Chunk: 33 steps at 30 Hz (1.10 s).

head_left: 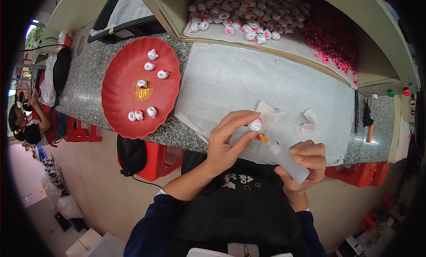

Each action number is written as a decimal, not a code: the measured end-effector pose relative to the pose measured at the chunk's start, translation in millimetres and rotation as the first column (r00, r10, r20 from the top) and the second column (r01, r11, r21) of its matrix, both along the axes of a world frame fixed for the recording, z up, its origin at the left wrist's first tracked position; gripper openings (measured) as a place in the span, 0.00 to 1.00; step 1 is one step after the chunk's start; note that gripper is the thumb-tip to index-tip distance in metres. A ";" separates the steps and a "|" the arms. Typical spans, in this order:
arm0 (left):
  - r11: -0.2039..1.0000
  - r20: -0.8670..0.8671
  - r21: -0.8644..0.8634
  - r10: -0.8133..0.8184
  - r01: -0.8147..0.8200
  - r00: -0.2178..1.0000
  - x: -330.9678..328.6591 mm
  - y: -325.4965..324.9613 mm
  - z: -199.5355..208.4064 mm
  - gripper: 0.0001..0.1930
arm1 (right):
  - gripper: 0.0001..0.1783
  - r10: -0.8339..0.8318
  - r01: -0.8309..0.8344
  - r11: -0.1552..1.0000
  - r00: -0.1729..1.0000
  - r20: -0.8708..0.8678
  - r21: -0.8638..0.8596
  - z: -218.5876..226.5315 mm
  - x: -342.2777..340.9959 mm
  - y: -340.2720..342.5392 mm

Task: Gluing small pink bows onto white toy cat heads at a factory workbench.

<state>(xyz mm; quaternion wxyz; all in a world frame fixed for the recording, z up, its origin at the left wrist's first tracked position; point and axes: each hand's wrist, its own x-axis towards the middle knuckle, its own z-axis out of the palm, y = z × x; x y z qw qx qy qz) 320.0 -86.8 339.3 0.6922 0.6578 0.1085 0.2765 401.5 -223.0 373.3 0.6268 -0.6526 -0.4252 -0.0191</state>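
Between the thumb and fingers of my left hand (225, 143) is a small white cat-head-shaped piece (255, 124) with a pink spot on it. My right hand (306, 161) is wrapped round a translucent squeeze bottle (289, 163), tilted so that its orange nozzle (265, 139) points up at the white piece. Whether the tip touches the piece I cannot tell. A red scalloped plate (120, 75) lies to the left, with several similar white pieces (163, 74) spread over it. Crumpled white tissue (270, 116) lies just behind my hands.
White paper (222, 75) covers the bench in front of me. On the shelf behind are a heap of white pieces (253, 12) and a pile of small pink parts (330, 32). A black tray (120, 35) stands far left. Red stools (153, 161) are beneath; another person (33, 119) sits left.
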 end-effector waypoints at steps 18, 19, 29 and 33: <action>0.885 0.025 -0.431 0.206 -0.176 0.978 -8.8 27.7 -0.4 0.20 | 0.19 0.126 -0.236 0.954 0.876 -0.466 -0.187 -6.9 145.8 11.1; 0.879 0.030 -0.448 0.193 -0.160 0.981 -10.2 26.1 1.4 0.19 | 0.18 0.100 -0.215 0.960 0.865 -0.492 -0.181 -4.4 163.6 16.6; 0.886 -0.018 -0.437 0.162 -0.154 0.987 -7.3 20.3 -3.3 0.19 | 0.18 -0.351 0.588 0.671 0.789 0.505 -0.452 -34.1 238.3 52.5; 0.885 -0.013 -0.449 0.126 -0.119 0.992 -3.5 18.9 -2.5 0.19 | 0.18 -0.330 0.649 0.602 0.733 0.595 -0.465 -47.3 246.2 52.4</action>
